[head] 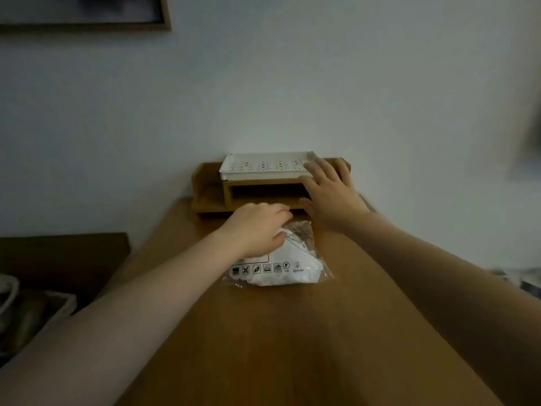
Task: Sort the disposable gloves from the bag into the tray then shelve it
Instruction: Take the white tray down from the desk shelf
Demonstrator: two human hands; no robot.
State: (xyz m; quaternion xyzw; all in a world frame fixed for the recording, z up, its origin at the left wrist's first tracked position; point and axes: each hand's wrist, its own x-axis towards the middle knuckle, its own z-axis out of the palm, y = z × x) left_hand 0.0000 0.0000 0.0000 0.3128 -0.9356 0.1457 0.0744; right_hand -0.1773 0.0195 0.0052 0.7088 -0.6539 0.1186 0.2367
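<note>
Both bare forearms reach forward over the wooden worktop (263,347). The left hand (257,227) lies knuckles-up on the far end of the bag (281,259), a crinkled clear plastic pouch with a row of printed icons and white gloves (292,273) bunched inside; its fingers curl onto the plastic, apparently gripping it, though the fingertips are hidden. The right hand (328,194) is spread flat, fingers straight and apart, holding nothing, in front of the tray's right end. The white perforated tray (263,167) sits atop a small wooden shelf (210,186) against the wall.
</note>
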